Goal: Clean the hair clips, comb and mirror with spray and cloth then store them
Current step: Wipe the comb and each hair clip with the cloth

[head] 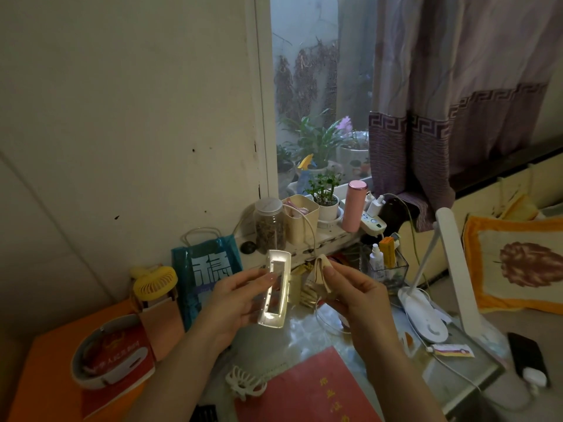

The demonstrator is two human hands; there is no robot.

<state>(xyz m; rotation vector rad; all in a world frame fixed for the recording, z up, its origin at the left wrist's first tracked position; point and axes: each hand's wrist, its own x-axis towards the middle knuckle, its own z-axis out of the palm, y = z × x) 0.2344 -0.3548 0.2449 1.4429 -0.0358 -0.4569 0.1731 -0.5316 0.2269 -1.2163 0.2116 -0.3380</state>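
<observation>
The person's left hand (240, 303) holds a long, rectangular, translucent cream plastic hair clip (274, 289) upright above the glass-topped desk (307, 330), fingers curled round its left edge with the thumb pressing on the front near the open slot. The right hand (359, 303) pinches a small folded beige cloth (320, 274) between thumb and fingertips, just beside the clip's upper right and not touching it. The two hands are apart, with a gap between clip and cloth. The clip looks light and rigid, and its glossy surface will probably turn slippery once damp, so holding it by the long side rails, as now, seems sounder than by the face. Its hinge and teeth, on the hidden back, are likely the fragile parts. The cloth is soft and limp and should fold readily into the slot. A second white claw-style hair clip (243, 383) lies on the desk near the front edge, beside a red booklet (310, 391). A small white spray bottle (377, 258) stands in a clear box further back. The comb and mirror cannot be made out.
</observation>
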